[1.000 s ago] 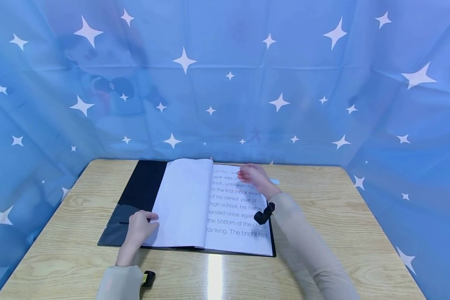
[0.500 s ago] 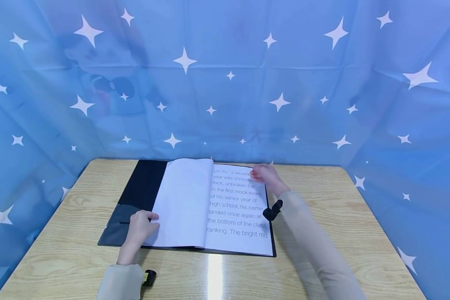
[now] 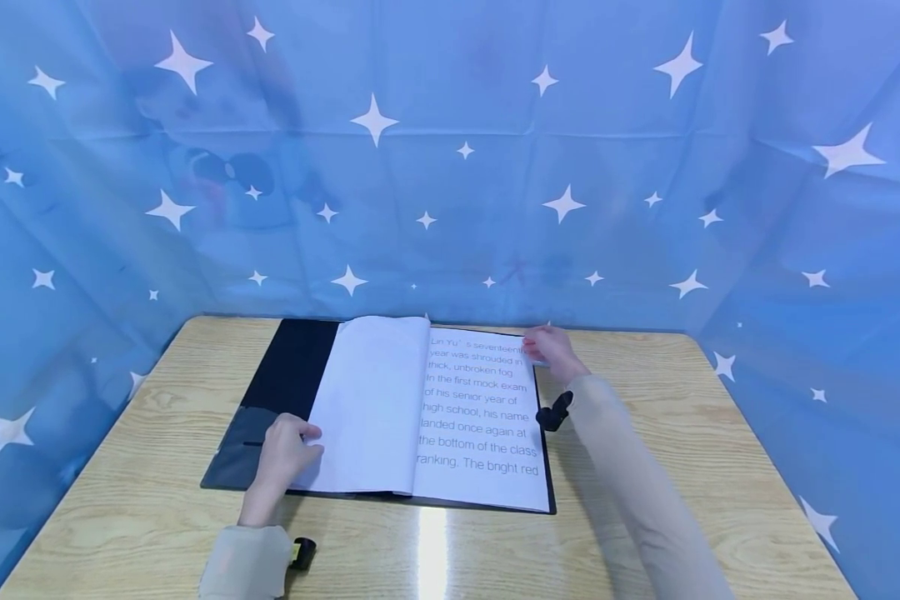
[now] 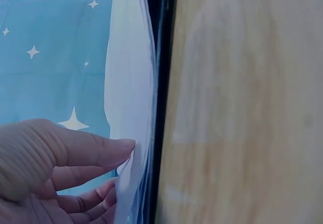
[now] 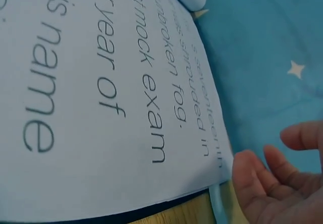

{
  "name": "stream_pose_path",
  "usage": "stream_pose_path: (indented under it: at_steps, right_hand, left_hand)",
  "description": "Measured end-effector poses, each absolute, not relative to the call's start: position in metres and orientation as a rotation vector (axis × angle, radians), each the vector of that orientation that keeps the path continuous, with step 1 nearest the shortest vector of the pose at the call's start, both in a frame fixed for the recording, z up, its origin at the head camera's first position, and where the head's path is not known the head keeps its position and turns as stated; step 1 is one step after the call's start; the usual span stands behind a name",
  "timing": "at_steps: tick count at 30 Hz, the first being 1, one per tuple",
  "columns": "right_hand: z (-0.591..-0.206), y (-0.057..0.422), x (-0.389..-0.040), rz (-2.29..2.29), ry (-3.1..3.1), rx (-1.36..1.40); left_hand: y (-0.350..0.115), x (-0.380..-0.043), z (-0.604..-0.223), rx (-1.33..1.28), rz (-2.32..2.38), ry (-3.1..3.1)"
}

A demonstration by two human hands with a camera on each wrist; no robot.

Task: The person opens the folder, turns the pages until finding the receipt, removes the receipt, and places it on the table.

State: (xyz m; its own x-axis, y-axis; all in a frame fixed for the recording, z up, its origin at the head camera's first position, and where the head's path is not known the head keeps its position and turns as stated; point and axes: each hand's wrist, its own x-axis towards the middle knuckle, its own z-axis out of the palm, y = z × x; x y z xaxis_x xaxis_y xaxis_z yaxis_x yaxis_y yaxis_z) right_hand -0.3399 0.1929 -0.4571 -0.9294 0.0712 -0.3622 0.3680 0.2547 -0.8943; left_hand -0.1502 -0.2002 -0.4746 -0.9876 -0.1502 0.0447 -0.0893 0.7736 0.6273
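Note:
A black folder (image 3: 285, 375) lies opened on the table, with a stack of white pages inside. The left-hand page (image 3: 371, 400) looks blank; the right-hand page (image 3: 480, 425) carries large printed English text. My left hand (image 3: 287, 450) pinches the outer edge of the left pages between thumb (image 4: 118, 146) and fingers, low on that side. My right hand (image 3: 553, 350) is at the top right corner of the printed page, its fingers loosely bent with nothing between them in the right wrist view. Beside that corner, a pale blue strip (image 5: 218, 204) sticks out past the folder's edge.
The wooden table (image 3: 667, 433) extends to both sides of the folder. Behind it hangs a blue curtain (image 3: 450, 183) with white stars. A bright reflection shows on the table in front of the folder.
My right hand has moved rightward across the top of the printed page to its outer corner, uncovering the upper lines of text. The left hand has kept its place at the left pages.

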Motion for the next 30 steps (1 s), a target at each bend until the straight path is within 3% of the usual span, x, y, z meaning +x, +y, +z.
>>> stream_pose_path:
  at_steps: [11, 18, 30]
  right_hand:
    - [-0.464, 0.195, -0.346, -1.659, 2.416, 0.484]
    - [-0.522, 0.213, -0.390, -1.689, 2.412, 0.471]
    - [-0.525, 0.213, -0.397, -1.680, 2.450, 0.469]
  left_hand:
    - [-0.200, -0.150, -0.476, 0.162, -0.967, -2.866]
    - [-0.199, -0.150, -0.476, 0.184, -0.981, -2.868]
    - [-0.197, -0.150, -0.476, 0.224, -0.989, -2.882]
